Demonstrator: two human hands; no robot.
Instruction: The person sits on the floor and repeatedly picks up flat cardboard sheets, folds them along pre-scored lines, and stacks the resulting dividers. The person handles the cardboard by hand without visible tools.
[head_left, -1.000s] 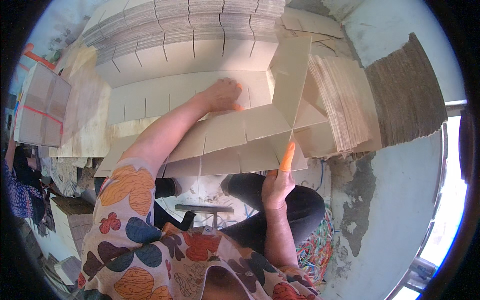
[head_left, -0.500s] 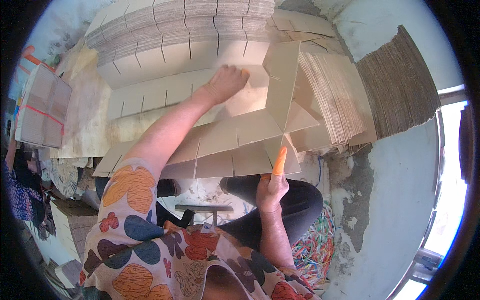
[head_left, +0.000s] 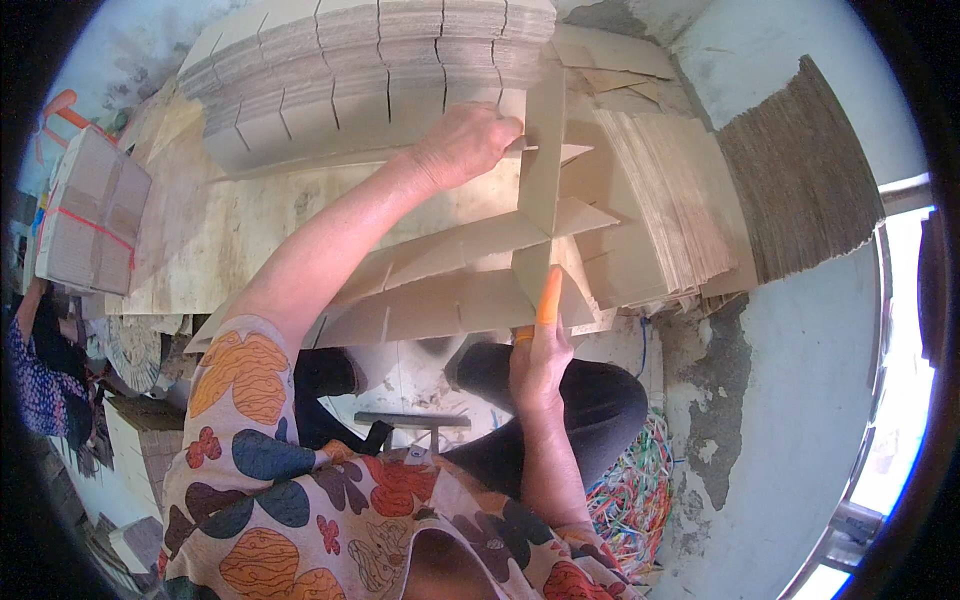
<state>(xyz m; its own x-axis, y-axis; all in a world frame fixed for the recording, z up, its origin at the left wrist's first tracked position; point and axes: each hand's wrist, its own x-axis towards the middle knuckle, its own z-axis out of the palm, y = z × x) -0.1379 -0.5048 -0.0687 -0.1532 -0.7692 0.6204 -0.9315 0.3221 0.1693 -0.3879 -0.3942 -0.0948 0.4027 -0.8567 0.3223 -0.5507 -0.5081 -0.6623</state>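
Cardboard strips (head_left: 432, 303) joined to a cross-strip (head_left: 543, 190), both hands at work
From the head view, they sit at the table's (head_left: 290, 225) near edge. The right hand (head_left: 540, 365) is clamped on the cross-strip's near end, its thumb in an orange cover (head_left: 549, 298). The left hand (head_left: 465, 145) has its fingers together on another strip (head_left: 575, 153), beside the cross-strip. Far left, a red-banded box (head_left: 95, 215) is taped up, contents hidden.

- A beige short-sleeved top (head_left: 330, 490) is worn, printed with large butterfly shapes in orange, red, slate blue and maroon.
- Black trousers (head_left: 607, 410) are worn.
- Orange finger cots (head_left: 549, 295) are worn on the right hand (head_left: 540, 368).
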